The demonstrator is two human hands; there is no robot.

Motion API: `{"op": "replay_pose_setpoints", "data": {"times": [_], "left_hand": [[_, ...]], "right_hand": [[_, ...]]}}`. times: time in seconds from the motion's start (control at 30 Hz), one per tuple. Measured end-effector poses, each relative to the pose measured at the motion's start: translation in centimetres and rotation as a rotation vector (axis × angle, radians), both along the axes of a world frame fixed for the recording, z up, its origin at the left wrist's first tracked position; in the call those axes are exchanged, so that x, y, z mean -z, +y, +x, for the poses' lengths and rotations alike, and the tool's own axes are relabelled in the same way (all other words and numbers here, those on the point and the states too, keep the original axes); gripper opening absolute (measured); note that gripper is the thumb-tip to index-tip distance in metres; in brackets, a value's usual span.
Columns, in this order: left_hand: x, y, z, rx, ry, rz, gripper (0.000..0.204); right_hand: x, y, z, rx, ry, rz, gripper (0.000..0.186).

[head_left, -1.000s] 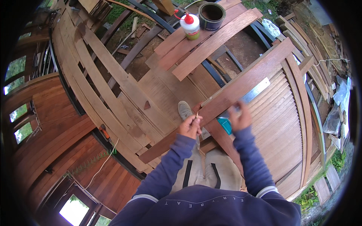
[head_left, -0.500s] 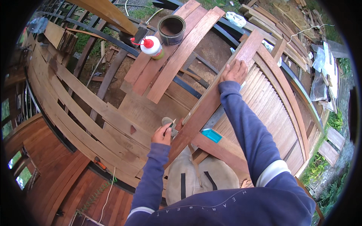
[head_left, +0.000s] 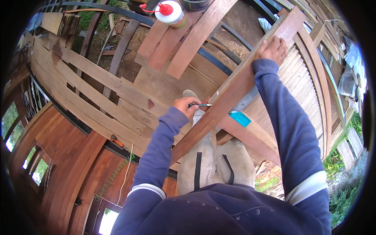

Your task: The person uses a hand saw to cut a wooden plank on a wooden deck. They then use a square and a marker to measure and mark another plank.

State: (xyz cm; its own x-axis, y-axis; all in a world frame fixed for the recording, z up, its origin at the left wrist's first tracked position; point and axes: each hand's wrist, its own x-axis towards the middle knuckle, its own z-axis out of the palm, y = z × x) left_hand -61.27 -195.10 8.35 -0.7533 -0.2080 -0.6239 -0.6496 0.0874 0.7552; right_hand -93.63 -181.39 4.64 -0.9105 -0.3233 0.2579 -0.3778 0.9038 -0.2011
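Observation:
My left hand (head_left: 187,106) pinches a dark pencil (head_left: 201,105), whose pale tip points right and meets the near-left edge of a long reddish wooden board (head_left: 225,105). This board slants from near my legs up to the far right. On its far part lies my right hand (head_left: 273,51), thumb toward one edge and fingers curled over toward the other. Beside the board, to the right of the pencil, rests a turquoise rectangular object (head_left: 239,118). A grey strip (head_left: 247,98) runs along the board next to it; I cannot tell whether the two are joined.
A slatted wooden panel (head_left: 288,94) extends right of the board. Ahead stand a white bottle with a red cap (head_left: 170,15) and a dark can (head_left: 194,4) on loose planks (head_left: 201,37). Curved wooden slats (head_left: 90,80) and an orange-handled tool (head_left: 116,141) lie left.
My left hand has moved right and forward, bringing the pencil to the board's edge. My right hand stays on the board. The view has shifted, so the bottle and can appear higher.

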Motion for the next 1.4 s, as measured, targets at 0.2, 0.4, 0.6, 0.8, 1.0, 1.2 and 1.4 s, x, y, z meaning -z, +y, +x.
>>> {"op": "replay_pose_setpoints", "data": {"times": [0.2, 0.4, 0.6, 0.8, 1.0, 1.2, 1.4], "left_hand": [[1.1, 1.0, 1.2, 0.016, -0.051, 0.165, 0.017], [3.3, 2.8, 0.9, 0.115, -0.086, 0.278, 0.019], [5.3, 2.9, 1.4, 0.025, -0.102, 0.406, 0.016], [6.1, 3.4, 1.9, -0.002, -0.139, 0.434, 0.018], [5.9, 2.9, 1.2, 0.007, -0.202, 0.465, 0.017], [6.2, 1.5, 0.2, 0.074, -0.188, 0.463, 0.017], [7.0, 0.2, 0.4, 0.224, -0.081, 0.416, 0.016]], "right_hand": [[0.4, 1.0, -0.5, 0.007, 0.039, 0.028, 0.052], [1.0, 2.1, -0.3, 0.04, 0.073, 0.063, 0.054], [1.3, -0.2, -0.6, 0.104, 0.072, 0.068, 0.052], [-0.6, 0.6, 0.2, 0.151, 0.007, -0.043, 0.05], [-0.3, 1.0, 0.4, 0.148, 0.029, -0.104, 0.054], [-0.1, -0.1, -0.2, 0.145, 0.041, -0.122, 0.055], [0.0, 0.4, 0.1, 0.143, 0.038, -0.097, 0.056]]}}
